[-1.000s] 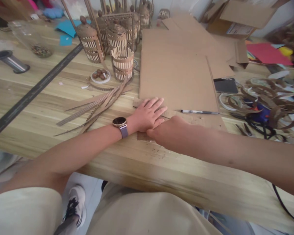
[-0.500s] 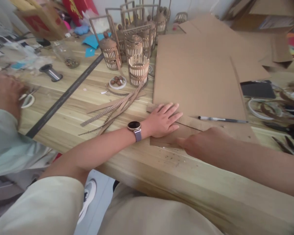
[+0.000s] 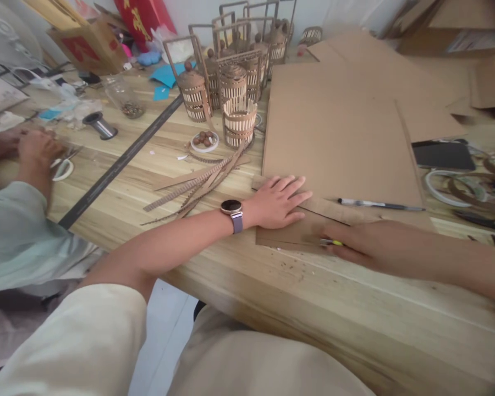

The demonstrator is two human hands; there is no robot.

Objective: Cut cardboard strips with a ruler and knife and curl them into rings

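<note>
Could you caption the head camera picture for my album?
Left hand spread flat on cardboard, right hand holding a partly yellow tool, slatted lantern-like models standing beyond.

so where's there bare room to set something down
Mostly bare table shows between the right hand and the near edge, and between the black strip and loose cardboard strips. Crowded: around the slatted baskets and right of the cardboard sheet.

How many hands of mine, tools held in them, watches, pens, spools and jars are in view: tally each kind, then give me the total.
Hands: 2 (left hand, right hand)
Held tool: 1
Watch: 1
Pen: 1
Spool: 1
Jar: 1
Total: 7
</note>
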